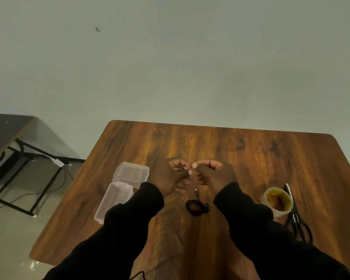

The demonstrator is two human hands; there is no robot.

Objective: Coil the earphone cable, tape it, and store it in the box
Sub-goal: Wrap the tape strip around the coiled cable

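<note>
Clear plastic hinged box (pixel 117 194) lies open on the left with my left black sleeve (pixel 129 217) covering its near corner; roll of clear tape (pixel 277 201) and black-handled scissors (pixel 296 216) touch each other on the right. Brown wood-grain table (pixel 251 158), pale floor beyond, dark desk with black metal legs (pixel 6 138) far left. My left hand (pixel 173 175) and right hand (pixel 212 173) meet fingertip to fingertip, raised over mid-table, pinching something small I can't identify; coiled black earphone cable (pixel 196 206) lies on the table just near of them, untouched.
</note>
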